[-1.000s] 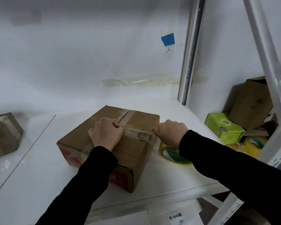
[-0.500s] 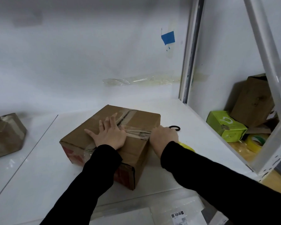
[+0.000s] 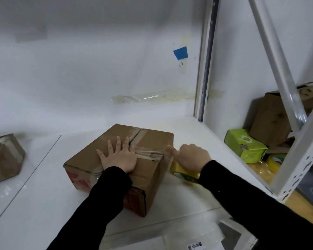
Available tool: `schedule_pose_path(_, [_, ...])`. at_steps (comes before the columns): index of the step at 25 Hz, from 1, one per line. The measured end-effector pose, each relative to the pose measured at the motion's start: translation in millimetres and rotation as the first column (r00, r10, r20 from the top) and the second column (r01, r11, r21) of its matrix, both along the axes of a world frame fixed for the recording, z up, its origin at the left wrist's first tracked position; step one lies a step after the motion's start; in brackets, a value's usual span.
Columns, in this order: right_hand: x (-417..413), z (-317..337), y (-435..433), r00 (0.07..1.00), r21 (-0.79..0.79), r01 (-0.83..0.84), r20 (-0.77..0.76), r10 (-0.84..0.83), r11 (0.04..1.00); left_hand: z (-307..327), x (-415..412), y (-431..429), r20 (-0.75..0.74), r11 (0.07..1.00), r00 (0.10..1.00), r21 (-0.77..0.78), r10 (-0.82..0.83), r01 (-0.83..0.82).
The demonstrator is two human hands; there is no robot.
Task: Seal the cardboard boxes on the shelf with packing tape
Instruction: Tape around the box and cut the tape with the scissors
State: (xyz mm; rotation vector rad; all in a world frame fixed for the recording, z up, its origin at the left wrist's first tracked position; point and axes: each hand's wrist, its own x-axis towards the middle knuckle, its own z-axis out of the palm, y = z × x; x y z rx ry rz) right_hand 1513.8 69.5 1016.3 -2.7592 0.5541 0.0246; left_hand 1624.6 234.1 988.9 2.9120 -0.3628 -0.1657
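Head view: at centre of the white shelf (image 3: 43, 204) sits a worn brown cardboard box (image 3: 152, 139), flaps closed, old tape down its seam. Left hand (image 3: 118, 156) lies flat, fingers spread, pressing a clear tape strip (image 3: 150, 155) across the top. Right hand (image 3: 192, 156), apart at the box's 3 o'clock, curls over a yellow tape roll (image 3: 184, 173); I can't tell whether it grips it.

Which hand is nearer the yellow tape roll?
Right. The right hand is just over the tape roll, beside the box; the left hand lies flat on the box top.
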Motion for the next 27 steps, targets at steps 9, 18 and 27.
schedule_pose_path(9, [-20,4,-36,0.983,0.261,-0.180,0.011,0.184,0.948,2,-27,-23,0.068,0.849,0.849,0.115,-0.524,0.515])
schedule_pose_path(18, [-29,-1,-34,0.989,0.255,-0.136,0.097,0.114,0.957,6,-31,-19,-0.018,0.823,0.825,0.067,-0.564,0.564])
schedule_pose_path(27, [-37,4,-24,0.993,0.314,-0.085,0.104,0.055,0.946,5,-49,-3,0.029,0.724,0.726,0.108,-0.687,0.681])
